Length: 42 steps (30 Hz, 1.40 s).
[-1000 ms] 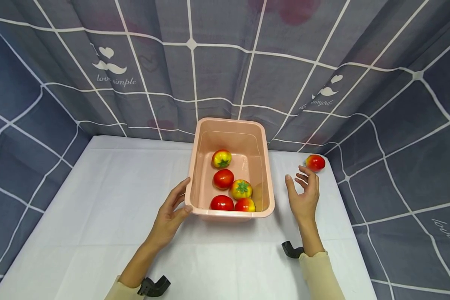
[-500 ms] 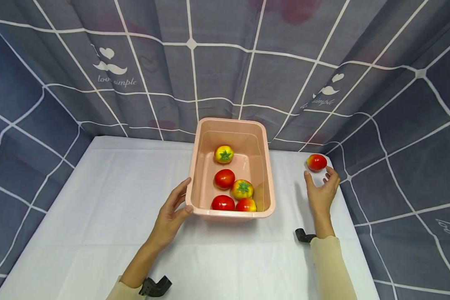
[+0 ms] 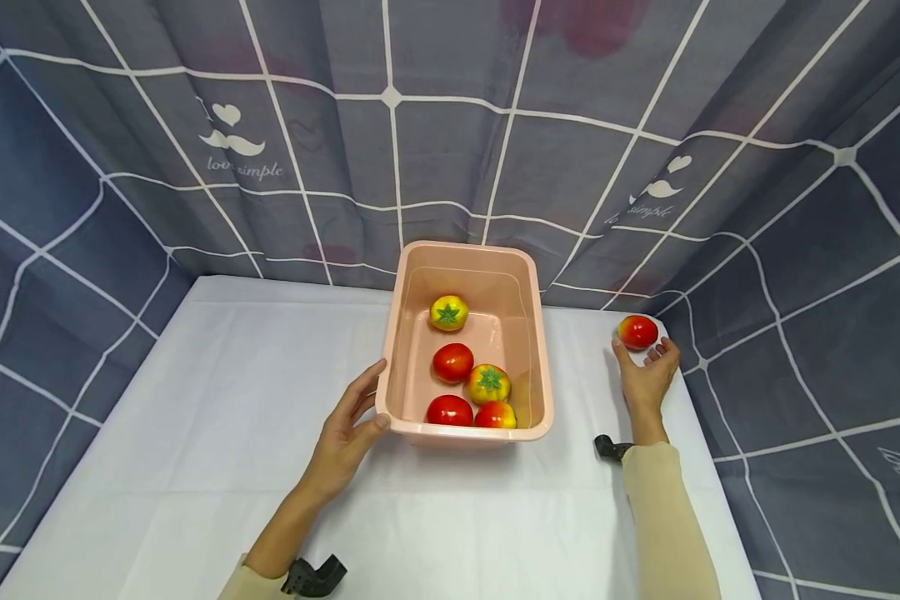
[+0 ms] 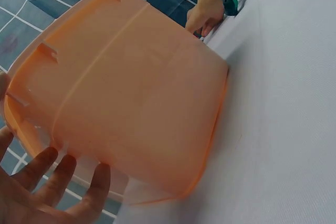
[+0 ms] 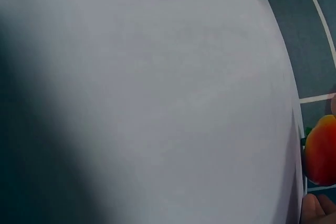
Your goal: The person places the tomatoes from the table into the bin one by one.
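My left hand (image 3: pixel 342 442) holds the near left corner of a peach plastic bin (image 3: pixel 543 367); its thumb is at the rim, and its fingers (image 4: pixel 63 174) lie along the outer side in the left wrist view. Several glossy red and yellow tomatoes lie inside, including a yellow one (image 3: pixel 448 313) with a green star-shaped top and a red one (image 3: pixel 452 363). At the table's far right corner, my right hand (image 3: pixel 648 379) reaches to a single tomato (image 3: pixel 637 332), thumb and fingers spread either side of it. In the right wrist view that tomato (image 5: pixel 321 150) shows at the right edge, fingertips close below.
A white cloth covers the table (image 3: pixel 217 400). Grey checked curtain (image 3: pixel 450 150) hangs right behind the bin and along both sides of the table. The bin's tall walls stand between my two hands.
My right hand has moved right and forward to the lone tomato, its thumb and fingers now at either side. In the bin, the farthest tomato has rolled slightly. My left hand stays at the bin.
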Each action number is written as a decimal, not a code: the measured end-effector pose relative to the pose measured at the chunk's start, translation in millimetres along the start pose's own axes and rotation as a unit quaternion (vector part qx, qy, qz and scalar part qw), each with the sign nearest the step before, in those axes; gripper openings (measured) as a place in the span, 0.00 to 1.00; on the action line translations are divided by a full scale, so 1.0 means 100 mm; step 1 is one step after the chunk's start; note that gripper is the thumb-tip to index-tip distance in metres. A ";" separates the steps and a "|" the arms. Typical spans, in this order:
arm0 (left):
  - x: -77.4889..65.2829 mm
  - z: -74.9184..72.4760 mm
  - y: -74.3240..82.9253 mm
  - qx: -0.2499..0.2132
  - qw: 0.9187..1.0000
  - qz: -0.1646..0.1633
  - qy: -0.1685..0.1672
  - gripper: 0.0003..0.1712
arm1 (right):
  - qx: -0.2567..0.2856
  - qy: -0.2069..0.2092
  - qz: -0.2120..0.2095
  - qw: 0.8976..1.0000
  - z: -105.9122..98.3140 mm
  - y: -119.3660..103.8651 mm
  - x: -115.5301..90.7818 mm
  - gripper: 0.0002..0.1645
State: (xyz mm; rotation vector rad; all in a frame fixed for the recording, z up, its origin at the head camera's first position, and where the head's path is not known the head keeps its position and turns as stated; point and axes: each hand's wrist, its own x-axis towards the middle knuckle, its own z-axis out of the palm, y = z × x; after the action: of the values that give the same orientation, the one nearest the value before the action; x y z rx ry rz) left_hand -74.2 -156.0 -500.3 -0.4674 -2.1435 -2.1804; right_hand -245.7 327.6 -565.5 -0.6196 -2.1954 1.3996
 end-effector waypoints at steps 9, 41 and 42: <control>0.00 0.00 -0.01 -0.003 1.000 -0.004 0.000 0.43 | 0.033 -0.034 0.068 0.997 0.04 -0.07 0.22 0.60; 0.01 0.02 0.01 -0.008 1.000 -0.015 0.000 0.43 | 0.015 -0.056 0.036 0.998 -0.13 -0.22 -0.09 0.50; 0.01 0.02 0.01 -0.008 1.000 -0.014 0.001 0.44 | 0.025 -0.060 0.021 0.998 -0.13 -0.26 -0.14 0.50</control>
State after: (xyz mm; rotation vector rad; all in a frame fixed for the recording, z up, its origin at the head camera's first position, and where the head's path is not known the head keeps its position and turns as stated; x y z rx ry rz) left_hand -74.6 -154.3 -499.0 -0.4400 -2.1469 -2.2123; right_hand -229.9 318.7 -539.0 -0.5800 -2.2440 1.5447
